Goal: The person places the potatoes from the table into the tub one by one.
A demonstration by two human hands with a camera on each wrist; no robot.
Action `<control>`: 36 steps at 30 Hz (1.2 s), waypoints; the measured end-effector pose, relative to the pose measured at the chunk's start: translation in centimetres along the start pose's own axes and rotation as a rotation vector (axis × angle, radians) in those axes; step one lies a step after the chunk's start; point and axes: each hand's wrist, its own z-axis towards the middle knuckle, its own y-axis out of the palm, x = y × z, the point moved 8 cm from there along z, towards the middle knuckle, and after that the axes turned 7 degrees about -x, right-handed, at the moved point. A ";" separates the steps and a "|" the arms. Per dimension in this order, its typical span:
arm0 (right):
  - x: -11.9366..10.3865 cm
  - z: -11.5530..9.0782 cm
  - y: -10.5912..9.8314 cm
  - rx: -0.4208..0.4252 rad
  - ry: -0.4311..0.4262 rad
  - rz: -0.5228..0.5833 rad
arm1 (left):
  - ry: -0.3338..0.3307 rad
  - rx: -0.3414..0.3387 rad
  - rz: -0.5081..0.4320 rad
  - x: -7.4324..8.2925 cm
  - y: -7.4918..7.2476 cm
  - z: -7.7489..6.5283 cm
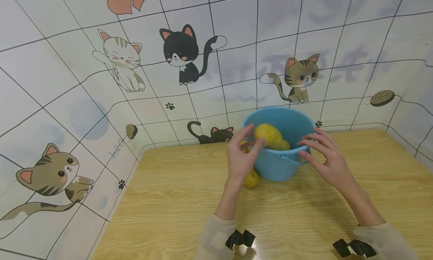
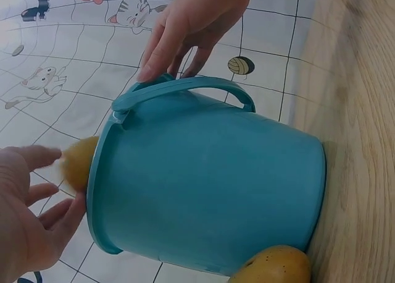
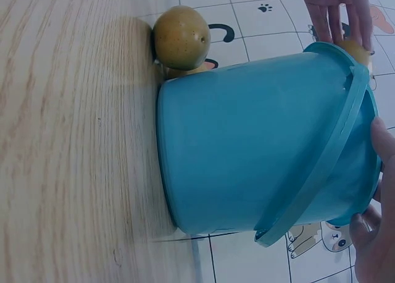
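A light-blue plastic bucket (image 1: pixel 275 164) stands upright on the table, its handle hanging down one side. My left hand (image 1: pixel 241 154) is at the bucket's left rim with fingers spread. Beside its thumb, a speckled yellow fruit (image 1: pixel 267 135) shows at the mouth of the bucket; it looks blurred in the left wrist view. Another yellow fruit (image 1: pixel 283 145) is visible inside the bucket. With fingers over the right rim and thumb outside it, my right hand (image 1: pixel 329 164) holds the bucket. Outside the bucket, a round yellow fruit (image 3: pixel 181 38) lies on the table.
The wooden table (image 1: pixel 176 199) meets walls at the back and sides, covered in a cat-patterned sheet (image 1: pixel 236 83). Part of one more yellow fruit (image 1: pixel 244 145) shows behind my left hand. A small black device (image 1: pixel 240 239) is strapped at each wrist.
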 end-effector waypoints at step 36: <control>0.0 0.0 0.1 -0.007 0.020 -0.005 | -0.080 -0.086 0.008 -0.3 -1.3 -0.6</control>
